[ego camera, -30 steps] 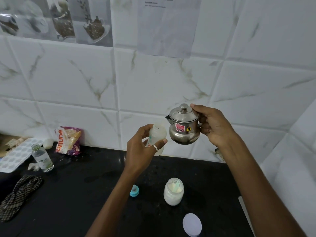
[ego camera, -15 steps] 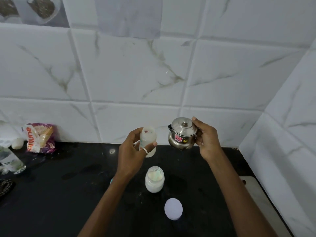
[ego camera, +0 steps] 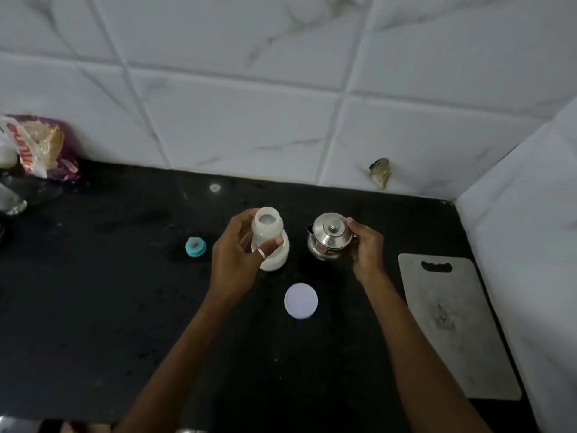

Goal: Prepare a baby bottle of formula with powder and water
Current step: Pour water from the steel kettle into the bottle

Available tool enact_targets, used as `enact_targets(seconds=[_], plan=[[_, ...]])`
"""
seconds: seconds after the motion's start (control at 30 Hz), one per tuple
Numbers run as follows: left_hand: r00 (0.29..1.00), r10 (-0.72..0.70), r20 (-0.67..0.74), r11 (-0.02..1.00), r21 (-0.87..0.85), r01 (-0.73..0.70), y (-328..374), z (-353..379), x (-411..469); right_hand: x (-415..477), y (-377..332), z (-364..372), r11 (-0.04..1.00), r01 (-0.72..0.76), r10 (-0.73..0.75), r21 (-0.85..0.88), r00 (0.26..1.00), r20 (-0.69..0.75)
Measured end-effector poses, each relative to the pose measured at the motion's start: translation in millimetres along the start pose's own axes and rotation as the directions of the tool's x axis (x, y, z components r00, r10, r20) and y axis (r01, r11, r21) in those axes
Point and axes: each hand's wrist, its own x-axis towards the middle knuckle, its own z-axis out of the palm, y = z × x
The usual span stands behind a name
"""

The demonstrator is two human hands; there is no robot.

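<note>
Baby bottle (ego camera: 267,228) translucent white, uncapped, gripped by left hand (ego camera: 232,260) fingers, right hand (ego camera: 367,250) clasping steel pot (ego camera: 329,240)

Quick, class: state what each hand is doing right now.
Left hand: closed around the baby bottle.
Right hand: closed on the steel pot.

Black stone countertop (ego camera: 93,307) with white marble-look wall tiles (ego camera: 237,129) behind it and running down the 3 o'clock side. Over at 9 o'clock there's a crumpled purple and white snack packet (ego camera: 43,148) leaning against the wall, with a clear glass thing (ego camera: 11,200) cut off by the edge just below it. At 4 o'clock, a grey cutting board (ego camera: 456,326) lies flat with its handle slot pointing to the wall, pretty scuffed.
</note>
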Motion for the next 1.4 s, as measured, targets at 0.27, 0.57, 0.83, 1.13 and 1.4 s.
enact_targets(seconds=[0.27,0.57,0.83,1.13,1.4], plan=[[0.999,-0.032,-0.042,0.998,0.051,0.034,-23,5,-8,16,36,-12,0.999,-0.034,0.034,-0.005,0.999,0.029],[0.999,-0.009,-0.045,0.999,0.048,0.011,-15,7,-20,20,50,-21,1.0,-0.014,0.014,0.001,0.998,0.058],[0.998,-0.002,-0.065,0.999,0.041,0.004,-15,1,-27,23,51,-30,0.988,0.036,-0.03,-0.148,0.999,0.042],[0.998,-0.003,-0.057,1.0,0.011,0.003,-10,0,-38,8,47,-40,0.93,0.142,-0.145,-0.339,0.989,0.018],[0.996,0.023,-0.089,0.999,-0.037,-0.027,8,-18,-51,-37,13,-26,0.769,0.301,-0.423,-0.564,0.901,-0.096]])
